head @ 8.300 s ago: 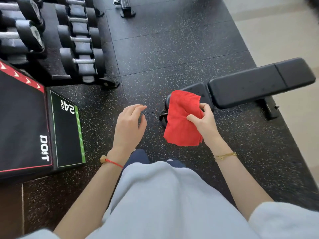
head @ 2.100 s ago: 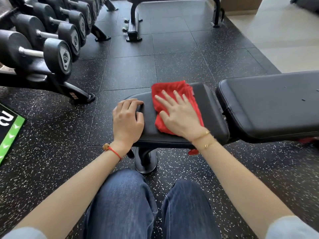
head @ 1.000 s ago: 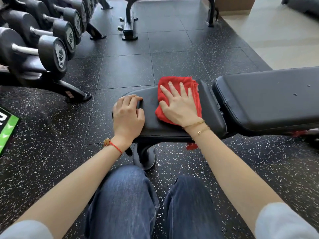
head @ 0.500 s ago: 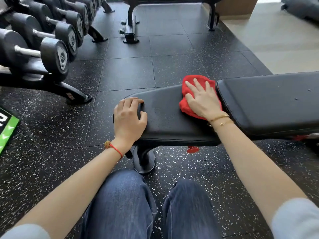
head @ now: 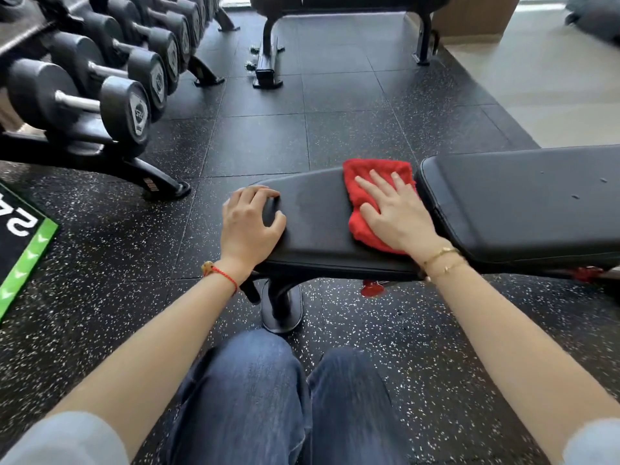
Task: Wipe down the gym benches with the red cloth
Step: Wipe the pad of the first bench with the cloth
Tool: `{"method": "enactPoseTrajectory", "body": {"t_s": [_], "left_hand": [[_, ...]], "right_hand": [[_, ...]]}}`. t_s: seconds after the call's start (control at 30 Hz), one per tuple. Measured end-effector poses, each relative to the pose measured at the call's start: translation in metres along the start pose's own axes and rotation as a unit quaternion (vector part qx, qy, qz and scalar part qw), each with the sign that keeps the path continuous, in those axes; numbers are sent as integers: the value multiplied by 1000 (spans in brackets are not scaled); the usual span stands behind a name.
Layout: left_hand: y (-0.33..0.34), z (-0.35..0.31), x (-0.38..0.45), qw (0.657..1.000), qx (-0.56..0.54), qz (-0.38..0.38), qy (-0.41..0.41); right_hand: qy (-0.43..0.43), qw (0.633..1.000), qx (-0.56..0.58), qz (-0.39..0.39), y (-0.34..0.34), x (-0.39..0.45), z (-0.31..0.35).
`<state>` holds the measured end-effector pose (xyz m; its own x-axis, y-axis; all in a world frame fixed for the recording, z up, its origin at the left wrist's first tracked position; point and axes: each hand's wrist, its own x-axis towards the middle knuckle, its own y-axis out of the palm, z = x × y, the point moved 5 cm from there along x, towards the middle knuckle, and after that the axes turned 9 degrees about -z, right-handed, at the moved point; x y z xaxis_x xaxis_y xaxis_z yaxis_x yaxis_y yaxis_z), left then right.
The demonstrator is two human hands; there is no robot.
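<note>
Right hand (head: 397, 214): flat, palm down on the cloth (head: 365, 196), fingers straight and spread; pressing, not pinching.
Cloth: red, bunched, on the seat pad (head: 315, 223) at its end beside the back pad (head: 523, 199); mostly under the palm, showing beyond the fingertips and past the thumb side toward the left hand.
Left hand (head: 250, 223): on the seat pad's rounded free end, well apart from the cloth; fingers curled over the far edge, thumb on top, gripping the pad.
Seat pad: black, level, bare between the two hands.
Back pad: black, touching-close past the right hand's little-finger side, narrow gap between pads just beside the cloth.
Bench post (head: 280, 307): below the left wrist, foot on the floor (head: 255, 142).
Red knob (head: 372, 288): under the seat pad, below the right wrist.
Bracelets: red cord (head: 223, 273) on left wrist, gold chains (head: 443, 258) on right.
Rack (head: 100, 156): beyond the left hand, holding a row of black dumbbells (head: 84, 99) laid side by side.
Second bench (head: 345, 31): far beyond both hands.
Mat (head: 27, 250): black with green border, out past the left forearm.
Knees (head: 278, 391): in blue jeans, between the forearms.
</note>
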<state>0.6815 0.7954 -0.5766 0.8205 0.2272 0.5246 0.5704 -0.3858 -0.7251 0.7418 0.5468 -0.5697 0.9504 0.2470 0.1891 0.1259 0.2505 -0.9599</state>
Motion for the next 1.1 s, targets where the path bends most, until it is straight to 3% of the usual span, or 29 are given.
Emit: {"method": "enactPoseTrajectory", "body": {"t_s": [0.13, 0.27, 0.4, 0.6, 0.73, 0.93, 1.03, 1.1], "left_hand": [[-3, -4, 0, 1000, 0, 9, -4], [-3, -3, 1, 1000, -4, 0, 2], [-2, -3, 1, 1000, -8, -5, 6], [1, 0, 0, 1000, -4, -2, 4], [1, 1, 0, 1000, 4, 5, 7], [0, -6, 0, 999, 31, 41, 2], [-2, -24, 3, 998, 1, 53, -14], [2, -49, 3, 998, -18, 57, 20]], "right_hand": [[34, 999, 0, 22, 11, 35, 25], [-62, 998, 8, 18, 16, 19, 68], [-120, 993, 15, 6, 8, -22, 59], [-13, 1000, 15, -2, 2, -2, 6], [65, 998, 4, 3, 6, 36, 6], [-10, 1000, 10, -18, 2, -5, 32], [-25, 996, 70, -44, -7, -29, 37], [-26, 993, 107, -46, -13, -38, 35]]}}
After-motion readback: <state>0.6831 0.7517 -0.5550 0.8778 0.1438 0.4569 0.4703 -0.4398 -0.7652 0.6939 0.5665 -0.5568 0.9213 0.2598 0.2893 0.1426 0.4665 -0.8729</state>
